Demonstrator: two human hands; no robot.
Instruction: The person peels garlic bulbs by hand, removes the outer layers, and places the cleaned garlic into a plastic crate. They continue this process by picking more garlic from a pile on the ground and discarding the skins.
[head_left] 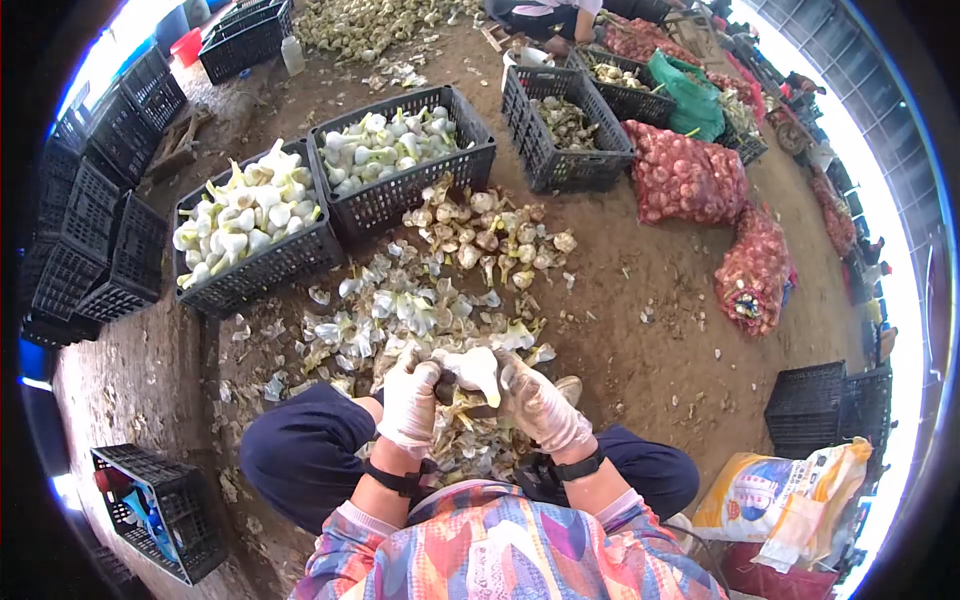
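Note:
A white, peeled garlic bulb (474, 368) with a short yellowish stem points toward my lap, between my two gloved hands. My left hand (408, 402) is closed on its left side, with dirt-darkened fingertips against it. On the other side, the curled fingers of my right hand (541, 402) press at the bulb's right edge; their exact grip is partly hidden. Loose garlic skins (405, 305) cover the ground just past my hands. Beyond them lies a pile of unpeeled garlic bulbs (490, 232). Two black crates, a left crate (262, 272) and a right crate (415, 190), hold cleaned white garlic.
Another black crate (575, 170) with garlic stands farther back, near red mesh sacks (688, 175) and a green bag (688, 95). Stacked crates (85, 240) line the left. A tipped crate (165, 510) lies lower left; a yellow-white sack (775, 500) sits lower right. Another person (550, 22) crouches at the back.

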